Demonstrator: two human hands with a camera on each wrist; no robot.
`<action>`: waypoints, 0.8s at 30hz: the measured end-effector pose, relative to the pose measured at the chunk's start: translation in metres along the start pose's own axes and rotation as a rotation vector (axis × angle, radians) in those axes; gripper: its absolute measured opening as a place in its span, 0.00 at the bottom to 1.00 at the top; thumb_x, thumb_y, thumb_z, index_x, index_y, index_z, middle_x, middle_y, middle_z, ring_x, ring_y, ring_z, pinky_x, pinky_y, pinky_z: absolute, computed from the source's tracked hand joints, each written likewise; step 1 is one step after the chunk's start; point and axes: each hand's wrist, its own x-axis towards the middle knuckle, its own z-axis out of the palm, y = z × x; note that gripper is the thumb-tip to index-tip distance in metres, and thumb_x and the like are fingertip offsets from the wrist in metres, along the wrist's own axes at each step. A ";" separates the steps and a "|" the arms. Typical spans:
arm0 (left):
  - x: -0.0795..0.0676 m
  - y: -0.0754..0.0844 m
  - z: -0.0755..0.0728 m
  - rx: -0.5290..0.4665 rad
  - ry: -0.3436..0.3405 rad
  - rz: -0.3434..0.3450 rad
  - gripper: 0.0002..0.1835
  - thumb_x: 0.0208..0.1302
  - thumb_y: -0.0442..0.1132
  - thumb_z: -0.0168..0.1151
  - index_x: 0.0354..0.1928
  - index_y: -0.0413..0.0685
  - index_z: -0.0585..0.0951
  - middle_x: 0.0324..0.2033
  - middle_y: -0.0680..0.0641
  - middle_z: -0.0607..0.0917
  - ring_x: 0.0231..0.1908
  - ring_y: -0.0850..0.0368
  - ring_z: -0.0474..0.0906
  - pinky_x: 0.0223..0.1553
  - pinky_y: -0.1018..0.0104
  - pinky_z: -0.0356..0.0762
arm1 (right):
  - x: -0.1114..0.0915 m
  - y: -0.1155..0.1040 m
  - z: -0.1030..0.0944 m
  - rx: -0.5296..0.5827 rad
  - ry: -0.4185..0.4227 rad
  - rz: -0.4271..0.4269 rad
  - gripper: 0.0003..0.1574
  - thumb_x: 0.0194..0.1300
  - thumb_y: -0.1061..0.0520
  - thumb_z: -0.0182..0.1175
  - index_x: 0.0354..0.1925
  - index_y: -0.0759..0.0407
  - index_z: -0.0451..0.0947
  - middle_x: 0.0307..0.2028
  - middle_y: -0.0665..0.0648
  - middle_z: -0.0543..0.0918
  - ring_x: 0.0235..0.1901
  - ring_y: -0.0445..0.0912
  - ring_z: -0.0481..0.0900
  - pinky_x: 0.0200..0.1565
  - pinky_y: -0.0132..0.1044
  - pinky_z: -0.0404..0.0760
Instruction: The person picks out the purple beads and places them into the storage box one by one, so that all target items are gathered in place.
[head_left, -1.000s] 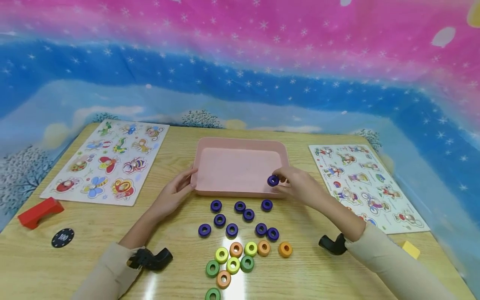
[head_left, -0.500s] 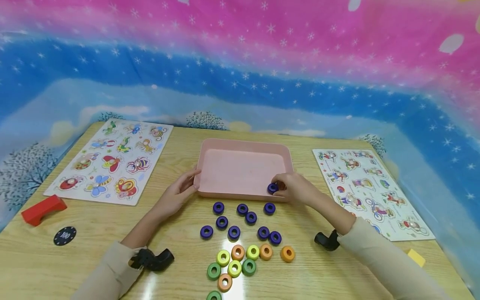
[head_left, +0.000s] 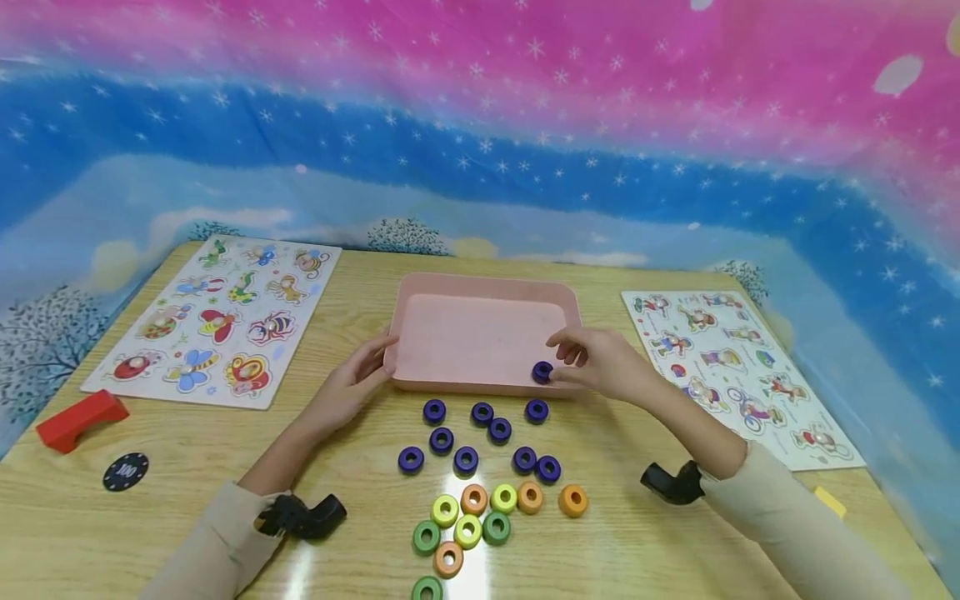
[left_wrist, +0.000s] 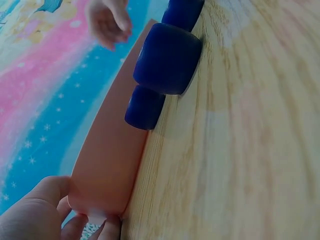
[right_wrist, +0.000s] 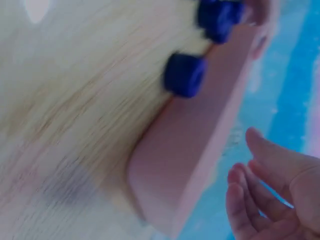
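Note:
A pink tray point(head_left: 480, 337) lies at the middle of the table in the head view. My left hand point(head_left: 352, 385) holds its left end; in the left wrist view the thumb point(left_wrist: 52, 189) is at the rim and the fingers curl around the corner. One purple ring point(head_left: 542, 372) sits inside the tray near its front right corner. Over that corner is my right hand point(head_left: 603, 365), thumb and fingers spread apart beside the ring. In the right wrist view those fingers point(right_wrist: 245, 212) hold nothing. Several more purple rings point(head_left: 466, 461) lie on the table before the tray.
Yellow, orange and green rings point(head_left: 474, 500) are grouped nearer the front. An insect puzzle board point(head_left: 217, 321) lies left, with a red block point(head_left: 81, 421) and a black chip point(head_left: 126, 472) below it. Another puzzle board point(head_left: 738, 375) and a yellow block point(head_left: 830, 502) are right.
My right hand has lowered the purple ring into the tray's front right corner and let go, its fingers parting. My left hand has stayed on the tray's left end.

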 end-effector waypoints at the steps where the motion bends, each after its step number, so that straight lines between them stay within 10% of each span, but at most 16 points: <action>1: 0.000 0.000 0.000 -0.001 0.000 -0.001 0.24 0.61 0.44 0.47 0.59 0.48 0.60 0.61 0.51 0.52 0.59 0.55 0.51 0.56 0.62 0.54 | -0.004 -0.003 -0.002 0.033 0.003 -0.017 0.19 0.47 0.56 0.63 0.40 0.59 0.74 0.28 0.53 0.77 0.28 0.40 0.72 0.29 0.33 0.74; 8: 0.001 0.001 0.001 0.023 0.022 -0.009 0.23 0.61 0.41 0.47 0.58 0.48 0.61 0.61 0.51 0.53 0.58 0.53 0.53 0.56 0.61 0.56 | -0.034 -0.011 0.004 0.192 -0.162 -0.211 0.14 0.47 0.56 0.63 0.36 0.52 0.76 0.31 0.48 0.77 0.28 0.37 0.72 0.29 0.32 0.76; 24: -0.003 0.022 0.006 0.119 0.104 0.070 0.23 0.60 0.30 0.47 0.58 0.37 0.61 0.61 0.41 0.53 0.57 0.50 0.55 0.54 0.63 0.57 | -0.051 0.001 0.043 0.284 -0.313 -0.273 0.20 0.43 0.48 0.64 0.37 0.51 0.74 0.31 0.43 0.75 0.28 0.37 0.72 0.29 0.25 0.75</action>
